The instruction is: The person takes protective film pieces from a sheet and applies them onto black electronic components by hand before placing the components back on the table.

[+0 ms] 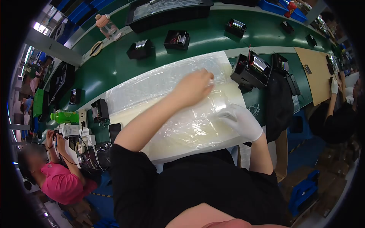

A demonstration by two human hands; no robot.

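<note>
Clear, wrinkled plastic film (152,89) covers a pale sheet-like stack on the bench in front of me. My left hand (195,87), bare, is over the upper middle of the film with its fingers curled. Whatever those fingers hold, if anything, is hidden. My right hand (239,121) wears a white glove and lies at the film's right side, fingers loosely bent and apart, touching or just above the plastic. Just beyond the gloved hand is a black open box (251,70) with red wires and a shiny metal part inside.
More black boxes (177,39) stand along the green bench (125,72). A long black tray (169,13) lies at the back, near a pink-lidded bottle (108,27). To the left are a phone (115,132), cables and a green bottle (65,116). Other people work at both sides.
</note>
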